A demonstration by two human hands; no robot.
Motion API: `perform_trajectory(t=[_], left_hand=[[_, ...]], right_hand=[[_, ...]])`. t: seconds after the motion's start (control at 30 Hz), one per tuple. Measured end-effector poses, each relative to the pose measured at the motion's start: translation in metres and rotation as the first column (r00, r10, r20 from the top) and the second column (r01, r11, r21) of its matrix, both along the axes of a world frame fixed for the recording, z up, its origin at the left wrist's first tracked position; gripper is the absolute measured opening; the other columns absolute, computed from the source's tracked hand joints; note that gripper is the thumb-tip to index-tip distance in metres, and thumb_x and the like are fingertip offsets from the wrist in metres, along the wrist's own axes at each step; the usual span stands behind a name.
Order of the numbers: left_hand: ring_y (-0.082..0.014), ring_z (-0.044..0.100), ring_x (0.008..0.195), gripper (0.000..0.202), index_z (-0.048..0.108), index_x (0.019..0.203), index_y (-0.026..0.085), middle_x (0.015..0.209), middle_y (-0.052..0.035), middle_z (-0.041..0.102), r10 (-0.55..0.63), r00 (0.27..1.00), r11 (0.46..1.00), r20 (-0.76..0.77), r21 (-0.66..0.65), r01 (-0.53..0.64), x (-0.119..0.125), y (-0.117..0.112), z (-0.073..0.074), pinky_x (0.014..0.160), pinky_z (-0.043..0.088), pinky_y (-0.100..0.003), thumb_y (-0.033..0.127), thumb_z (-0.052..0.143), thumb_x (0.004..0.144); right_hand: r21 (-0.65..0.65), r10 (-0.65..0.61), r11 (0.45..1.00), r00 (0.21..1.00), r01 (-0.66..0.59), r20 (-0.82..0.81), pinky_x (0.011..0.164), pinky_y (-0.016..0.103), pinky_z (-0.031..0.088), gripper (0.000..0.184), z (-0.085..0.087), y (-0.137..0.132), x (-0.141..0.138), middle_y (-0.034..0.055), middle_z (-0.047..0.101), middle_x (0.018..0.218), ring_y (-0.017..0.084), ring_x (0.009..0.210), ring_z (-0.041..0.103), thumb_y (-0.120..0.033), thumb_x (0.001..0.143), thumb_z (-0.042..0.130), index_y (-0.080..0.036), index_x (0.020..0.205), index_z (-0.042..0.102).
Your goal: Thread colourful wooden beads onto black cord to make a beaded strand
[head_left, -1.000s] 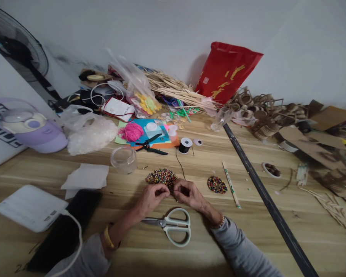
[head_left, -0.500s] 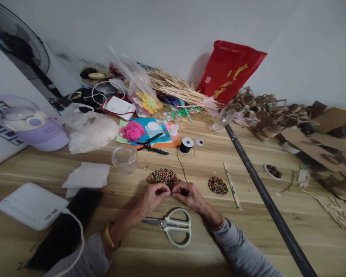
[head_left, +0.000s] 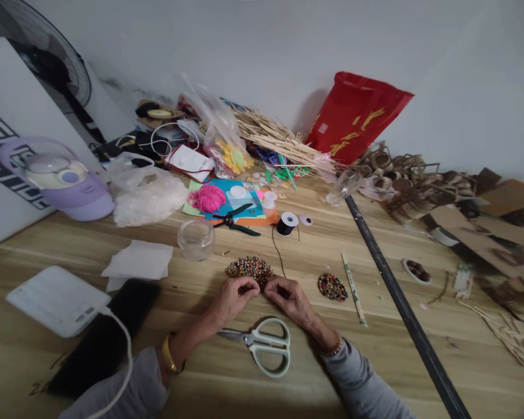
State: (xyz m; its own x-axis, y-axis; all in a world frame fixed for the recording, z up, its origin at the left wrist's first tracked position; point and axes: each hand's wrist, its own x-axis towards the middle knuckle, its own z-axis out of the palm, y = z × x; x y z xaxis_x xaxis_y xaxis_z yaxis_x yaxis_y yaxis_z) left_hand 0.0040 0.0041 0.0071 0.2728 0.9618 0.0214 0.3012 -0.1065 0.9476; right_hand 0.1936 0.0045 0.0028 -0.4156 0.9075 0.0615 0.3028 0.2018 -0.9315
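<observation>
My left hand (head_left: 232, 298) and my right hand (head_left: 289, 295) rest on the wooden table (head_left: 201, 372), fingertips pinched together and almost meeting at the near edge of a round mat of multicoloured beads (head_left: 250, 268). Both hands grip that edge. A thin black thread (head_left: 278, 251) runs from my right hand up to a black thread spool (head_left: 286, 223). A smaller beaded disc (head_left: 332, 287) lies to the right of my right hand. Pale green scissors (head_left: 262, 343) lie just in front of my wrists.
A glass jar (head_left: 196, 238), white paper (head_left: 138, 261), a white box (head_left: 56, 299) and a black phone (head_left: 105, 337) lie left. Black pliers (head_left: 233, 222), pink yarn (head_left: 207, 198), a long black bar (head_left: 393, 297), a chopstick (head_left: 353, 287), a red bag (head_left: 358, 116) and woven baskets (head_left: 402, 180) are behind and right.
My right hand's fingers have closed in against the beaded mat's edge beside the left hand. The view has shifted slightly; the hands stay in place.
</observation>
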Motion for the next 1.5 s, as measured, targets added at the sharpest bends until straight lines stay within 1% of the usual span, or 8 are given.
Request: perform_trajectory(t=[0.23, 0.4, 0.63, 0.8, 0.93, 1.1, 1.3, 1.5], left_hand=[[-0.0153, 0.063, 0.067, 0.015, 0.066, 0.078, 0.013, 0.072, -0.0051, 0.070, 0.130, 0.987, 0.991, 0.098, 0.014, -0.132, -0.004, 0.001, -0.007, 0.064, 0.050, -0.023, 0.024, 0.056, 0.077], [-0.0159, 0.063, 0.068, 0.012, 0.067, 0.073, 0.013, 0.073, -0.0056, 0.070, 0.177, 0.984, 0.980, 0.028, 0.093, -0.179, -0.006, 0.005, -0.011, 0.064, 0.049, -0.024, 0.022, 0.059, 0.076], [-0.0145, 0.060, 0.067, 0.011, 0.066, 0.069, 0.014, 0.070, -0.0039, 0.066, 0.087, 0.985, 0.970, -0.148, 0.238, -0.050, -0.006, 0.005, -0.005, 0.063, 0.048, -0.024, 0.011, 0.058, 0.076], [-0.0145, 0.058, 0.067, 0.013, 0.068, 0.073, 0.016, 0.071, -0.0032, 0.063, 0.016, 0.960, 0.939, -0.280, 0.333, 0.082, -0.005, 0.004, -0.012, 0.064, 0.047, -0.025, 0.006, 0.059, 0.073], [-0.0150, 0.059, 0.072, 0.014, 0.067, 0.076, 0.017, 0.074, -0.0029, 0.062, 0.009, 0.933, 0.910, -0.361, 0.390, 0.142, -0.005, 0.004, -0.018, 0.068, 0.048, -0.025, 0.006, 0.059, 0.076], [-0.0158, 0.060, 0.076, 0.015, 0.067, 0.081, 0.016, 0.079, -0.0043, 0.063, 0.005, 0.913, 0.886, -0.409, 0.425, 0.186, -0.005, 0.003, -0.022, 0.071, 0.049, -0.027, 0.006, 0.056, 0.079], [-0.0150, 0.059, 0.075, 0.015, 0.066, 0.081, 0.017, 0.079, -0.0034, 0.061, -0.013, 0.910, 0.887, -0.414, 0.415, 0.202, -0.006, 0.003, -0.021, 0.071, 0.048, -0.027, 0.007, 0.055, 0.080], [-0.0152, 0.057, 0.075, 0.014, 0.065, 0.078, 0.017, 0.078, -0.0031, 0.060, -0.032, 0.909, 0.881, -0.416, 0.418, 0.222, -0.006, 0.003, -0.017, 0.070, 0.047, -0.026, 0.008, 0.055, 0.081]], right_hand=[[-0.151, -0.160, 0.979, 0.979, 0.140, -0.127, 0.047, 0.020, 0.031, 0.030, -0.001, 0.003, 0.003, -0.0030, 0.046, 0.060, 0.008, 0.051, 0.038, -0.044, 0.082, 0.058, -0.015, 0.078, 0.055], [-0.174, -0.170, 0.974, 0.973, 0.143, -0.153, 0.048, 0.020, 0.031, 0.031, 0.001, 0.005, 0.002, -0.0027, 0.047, 0.061, 0.008, 0.051, 0.039, -0.045, 0.080, 0.060, -0.015, 0.077, 0.055], [-0.186, -0.168, 0.973, 0.973, 0.137, -0.159, 0.046, 0.020, 0.031, 0.031, 0.000, 0.008, 0.000, -0.0035, 0.047, 0.058, 0.008, 0.049, 0.040, -0.046, 0.080, 0.059, -0.015, 0.077, 0.055], [-0.179, -0.168, 0.974, 0.972, 0.138, -0.166, 0.046, 0.019, 0.031, 0.032, 0.001, 0.008, 0.001, -0.0039, 0.046, 0.058, 0.007, 0.049, 0.039, -0.046, 0.079, 0.060, -0.015, 0.075, 0.054], [-0.227, -0.191, 0.963, 0.960, 0.143, -0.203, 0.043, 0.019, 0.030, 0.035, 0.001, 0.009, 0.001, -0.0047, 0.046, 0.056, 0.006, 0.045, 0.038, -0.049, 0.077, 0.062, -0.015, 0.075, 0.054], [-0.273, -0.200, 0.953, 0.946, 0.128, -0.255, 0.040, 0.018, 0.030, 0.036, 0.003, 0.012, 0.002, -0.0063, 0.045, 0.053, 0.005, 0.042, 0.036, -0.050, 0.074, 0.064, -0.016, 0.075, 0.053], [-0.326, -0.242, 0.934, 0.930, 0.147, -0.275, 0.036, 0.017, 0.029, 0.037, 0.005, 0.012, 0.002, -0.0077, 0.043, 0.048, 0.004, 0.037, 0.034, -0.051, 0.071, 0.067, -0.017, 0.072, 0.053], [-0.366, -0.312, 0.913, 0.886, 0.179, -0.343, 0.036, 0.016, 0.028, 0.033, 0.001, 0.014, 0.013, -0.0064, 0.045, 0.051, 0.005, 0.039, 0.036, -0.045, 0.069, 0.071, -0.017, 0.072, 0.055]])
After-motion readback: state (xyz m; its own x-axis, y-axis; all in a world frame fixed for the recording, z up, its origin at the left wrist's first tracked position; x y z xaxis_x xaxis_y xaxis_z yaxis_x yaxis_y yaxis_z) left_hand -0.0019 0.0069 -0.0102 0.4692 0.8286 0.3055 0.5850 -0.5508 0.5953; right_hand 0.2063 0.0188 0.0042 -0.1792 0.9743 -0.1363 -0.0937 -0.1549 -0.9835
